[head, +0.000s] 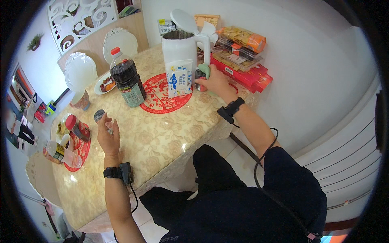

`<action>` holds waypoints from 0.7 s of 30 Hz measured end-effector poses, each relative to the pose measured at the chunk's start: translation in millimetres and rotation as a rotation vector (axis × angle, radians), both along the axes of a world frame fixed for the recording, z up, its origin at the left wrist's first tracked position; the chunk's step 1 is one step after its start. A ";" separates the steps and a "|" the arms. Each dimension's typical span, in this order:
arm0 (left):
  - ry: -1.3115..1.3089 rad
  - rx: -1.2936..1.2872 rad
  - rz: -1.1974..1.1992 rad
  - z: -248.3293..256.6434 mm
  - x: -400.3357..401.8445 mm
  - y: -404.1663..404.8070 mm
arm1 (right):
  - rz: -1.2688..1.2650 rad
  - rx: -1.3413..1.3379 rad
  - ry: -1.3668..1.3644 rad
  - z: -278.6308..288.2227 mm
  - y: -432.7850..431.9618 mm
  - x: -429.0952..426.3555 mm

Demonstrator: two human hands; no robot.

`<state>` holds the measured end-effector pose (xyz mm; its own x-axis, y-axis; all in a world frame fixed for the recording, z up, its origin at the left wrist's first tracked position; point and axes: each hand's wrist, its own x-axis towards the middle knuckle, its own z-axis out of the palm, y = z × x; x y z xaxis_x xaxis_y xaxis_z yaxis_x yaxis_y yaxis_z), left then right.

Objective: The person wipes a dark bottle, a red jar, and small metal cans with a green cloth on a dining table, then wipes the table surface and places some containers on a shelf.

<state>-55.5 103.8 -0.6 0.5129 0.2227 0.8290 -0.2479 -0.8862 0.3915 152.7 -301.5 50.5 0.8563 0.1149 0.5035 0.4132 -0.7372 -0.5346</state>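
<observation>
My left hand (108, 138) is over the near left part of the table, its fingers around a small clear item (109, 127). A dark round end or lid (99, 115) shows past the fingertips; whether the two are one piece I cannot tell. My right hand (217, 82) reaches to the back right, thumb and fingers about a small dark container with red on it (200, 86). A light green cloth-like piece (204, 70) is at its top, against the fingers. Just left of this hand stands a white wipes packet (180, 79), in front of a white electric kettle (179, 48) with its lid raised.
A large bottle of dark liquid (129, 80) stands mid-table beside a red cut-out mat (152, 100). Stacked food packs (240, 54) and red boxes (243, 76) line the wall. Leftward are a patterned cup (80, 100), a red-lidded jar (78, 127) and a clear bottle (63, 153).
</observation>
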 end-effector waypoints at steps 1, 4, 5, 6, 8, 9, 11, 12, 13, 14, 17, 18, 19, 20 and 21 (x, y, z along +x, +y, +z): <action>-0.008 0.016 0.006 -0.2 2.4 -1.1 | 0.003 -0.012 0.000 -7.9 -0.8 3.9; -0.010 0.025 0.003 -0.9 3.5 -1.8 | -0.035 0.117 -0.090 -19.0 -2.5 6.8; -0.002 0.002 -0.020 -2.4 4.4 -3.3 | -0.042 0.158 -0.110 -20.6 -3.7 4.3; 0.006 -0.021 -0.029 -2.5 1.9 -2.6 | 0.014 0.207 -0.075 -17.7 -0.6 -2.4; 0.065 -0.125 -0.072 -4.1 -0.7 -1.3 | 0.144 0.292 -0.008 4.5 8.8 -26.4; 0.098 -0.181 -0.094 -5.2 -1.3 -3.5 | 0.277 0.379 0.109 14.4 17.8 -39.0; 0.126 -0.287 -0.194 2.6 -2.3 -19.4 | 0.547 0.549 0.365 33.2 41.6 -65.6; 0.182 -0.376 -0.284 4.6 -2.5 -23.2 | 0.673 0.563 0.417 39.1 58.6 -77.3; 0.267 -0.394 -0.316 9.8 -4.7 -28.6 | 0.759 0.573 0.501 40.3 78.4 -82.4; 0.336 -0.415 -0.434 3.5 -3.4 -19.4 | 0.854 0.582 0.587 40.2 101.9 -87.1; 0.484 -0.803 -0.554 9.3 -9.7 -27.4 | 0.924 0.464 0.614 25.3 169.4 -89.5; 0.431 -0.879 -0.591 0.8 -5.6 -25.3 | 0.916 0.424 0.542 19.4 191.7 -90.1; 0.429 -0.931 -0.584 3.6 -2.2 -26.9 | 0.901 0.388 0.464 12.5 210.7 -87.5; 0.426 -0.984 -0.575 6.6 -0.2 -28.1 | 0.888 0.419 0.383 3.5 228.6 -82.6; 0.446 -1.023 -0.538 7.4 2.7 -24.5 | 0.858 0.485 0.353 -3.0 242.9 -78.9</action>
